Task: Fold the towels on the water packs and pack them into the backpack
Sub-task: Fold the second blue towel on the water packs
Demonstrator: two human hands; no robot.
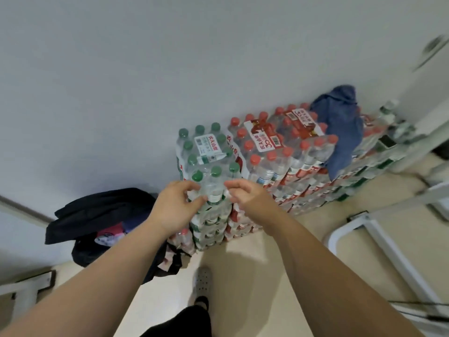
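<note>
Head view looks down on both bare arms reaching forward to a stack of water packs against the wall. The left hand (177, 205) and right hand (245, 195) hang close together at the near edge of the green-capped pack (206, 147), fingers loosely curled and, as far as can be seen, holding nothing. Whether the fingertips touch the wrap I cannot tell. One towel (340, 132), blue and crumpled, lies well apart from the hands at the far right. It is bunched on top of the red-capped packs (279, 147), with one end hanging down their near face. The backpack (102, 220) sits on the floor at the near left, just beside the stack, dark, its mouth partly open with coloured cloth showing inside. The step in hand looks like fetching that towel. To do it well, both hands should cross to the right, each pinch a corner of the top hem, and lift straight up so the cloth clears the caps rather than dragging over them. A shake would open it out. The flat pack tops then serve as a table: lay it square, fold in halves with edges matched, and smooth each crease. Keep folding until it is narrower than the backpack's mouth, then carry it left flat and slide it in beside what is already there.
</note>
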